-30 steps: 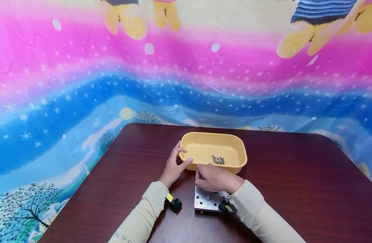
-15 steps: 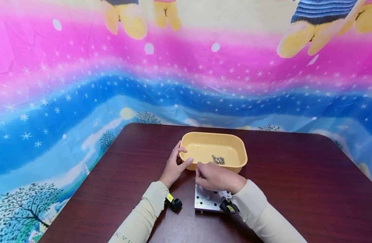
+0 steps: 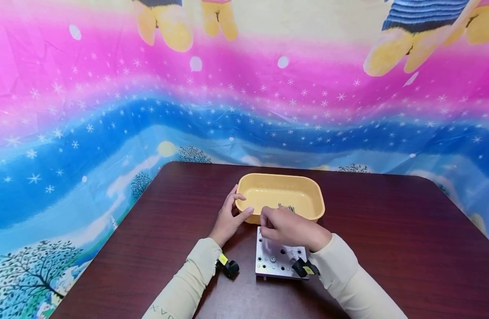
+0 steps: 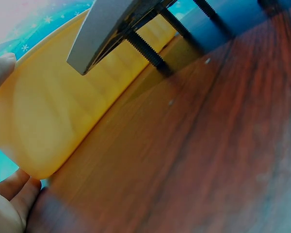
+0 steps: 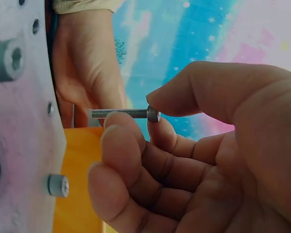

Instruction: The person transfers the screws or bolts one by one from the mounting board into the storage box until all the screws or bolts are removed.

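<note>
Between its thumb and fingers my right hand [image 3: 291,227] pinches a socket head screw [image 5: 153,115], which lies sideways with its threaded end toward the metal plate [image 3: 264,246]. The screw itself is hidden in the head view. That plate has holes across its top and stands on threaded legs. A socket head screw [image 5: 57,186] projects from it near the edge, and a larger one [image 5: 6,60] stands further in. At the left end of the yellow bin [image 3: 283,178], my left hand [image 3: 227,220] grips the rim, with a finger bent over it and the thumb at the near side.
Several loose screws [image 3: 286,207] lie inside the bin, partly covered by my right hand in the head view. Bin and plate stand close together on the dark red wooden table [image 3: 372,221]. A printed cloth backdrop [image 3: 244,110] hangs behind the table.
My right hand has shifted a little right and away from me, uncovering the plate's far left corner and covering more of the loose screws. My left hand and the bin stay put.
</note>
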`<state>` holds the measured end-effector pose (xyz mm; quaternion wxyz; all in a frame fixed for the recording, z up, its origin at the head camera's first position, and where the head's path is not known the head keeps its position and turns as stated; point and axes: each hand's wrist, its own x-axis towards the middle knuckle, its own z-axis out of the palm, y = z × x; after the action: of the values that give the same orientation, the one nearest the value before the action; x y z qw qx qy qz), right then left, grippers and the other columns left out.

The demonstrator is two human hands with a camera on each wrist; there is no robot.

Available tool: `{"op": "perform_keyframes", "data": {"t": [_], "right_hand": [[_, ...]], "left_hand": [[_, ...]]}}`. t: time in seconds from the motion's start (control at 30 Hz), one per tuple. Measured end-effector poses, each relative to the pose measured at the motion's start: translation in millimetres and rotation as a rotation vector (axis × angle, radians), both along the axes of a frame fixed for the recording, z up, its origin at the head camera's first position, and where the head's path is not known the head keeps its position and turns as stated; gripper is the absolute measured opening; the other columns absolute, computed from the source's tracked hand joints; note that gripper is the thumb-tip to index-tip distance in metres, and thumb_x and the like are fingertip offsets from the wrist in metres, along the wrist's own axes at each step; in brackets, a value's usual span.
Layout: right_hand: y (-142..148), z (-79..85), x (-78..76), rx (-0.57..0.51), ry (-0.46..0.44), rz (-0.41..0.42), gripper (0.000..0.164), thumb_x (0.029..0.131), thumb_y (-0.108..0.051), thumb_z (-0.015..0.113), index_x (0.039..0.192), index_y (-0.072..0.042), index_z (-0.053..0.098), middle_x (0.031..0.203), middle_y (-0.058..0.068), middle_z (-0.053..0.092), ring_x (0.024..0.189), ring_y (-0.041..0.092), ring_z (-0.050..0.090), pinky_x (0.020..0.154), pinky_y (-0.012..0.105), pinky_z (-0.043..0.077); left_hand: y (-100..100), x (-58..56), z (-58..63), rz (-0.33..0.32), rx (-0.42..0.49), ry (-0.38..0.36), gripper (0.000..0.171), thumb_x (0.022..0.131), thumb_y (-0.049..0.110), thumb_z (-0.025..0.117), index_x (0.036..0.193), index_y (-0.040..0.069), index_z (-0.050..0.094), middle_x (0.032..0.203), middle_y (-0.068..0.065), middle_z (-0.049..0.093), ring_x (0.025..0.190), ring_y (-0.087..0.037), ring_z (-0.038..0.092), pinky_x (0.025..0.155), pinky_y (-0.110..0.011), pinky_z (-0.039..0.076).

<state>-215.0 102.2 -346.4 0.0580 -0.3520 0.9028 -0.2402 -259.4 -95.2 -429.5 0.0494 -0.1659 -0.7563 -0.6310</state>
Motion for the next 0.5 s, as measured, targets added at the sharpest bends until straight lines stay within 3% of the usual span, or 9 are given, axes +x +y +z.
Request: {"op": "perform_keyframes", "data": {"t": [0.27, 0.5], "right_hand": [[10, 8.2, -3.7, -0.025, 0.026, -0.01, 0.007, 0.086, -0.011, 0.06, 0.083, -0.015, 0.054, 0.062, -0.009, 0.051, 0.053, 0.003, 0.046, 0.053, 0.023, 0.042], [14, 8.7, -7.8, -0.067, -0.004, -0.028, 0.007, 0.086, -0.009, 0.06, 0.084, -0.014, 0.055, 0.065, -0.007, 0.054, 0.053, 0.005, 0.047, 0.052, 0.023, 0.043]], "left_hand": [[0, 0.9, 0.5, 0.007, -0.006, -0.002, 0.044, 0.089, 0.023, 0.07, 0.119, -0.002, 0.05, 0.159, 0.0, 0.018, 0.128, -0.028, 0.048, 0.103, -0.044, 0.041], [1, 0.8, 0.6, 0.014, -0.017, -0.007, 0.043, 0.089, 0.023, 0.07, 0.119, 0.0, 0.05, 0.16, 0.001, 0.018, 0.131, -0.028, 0.045, 0.104, -0.044, 0.04]]}}
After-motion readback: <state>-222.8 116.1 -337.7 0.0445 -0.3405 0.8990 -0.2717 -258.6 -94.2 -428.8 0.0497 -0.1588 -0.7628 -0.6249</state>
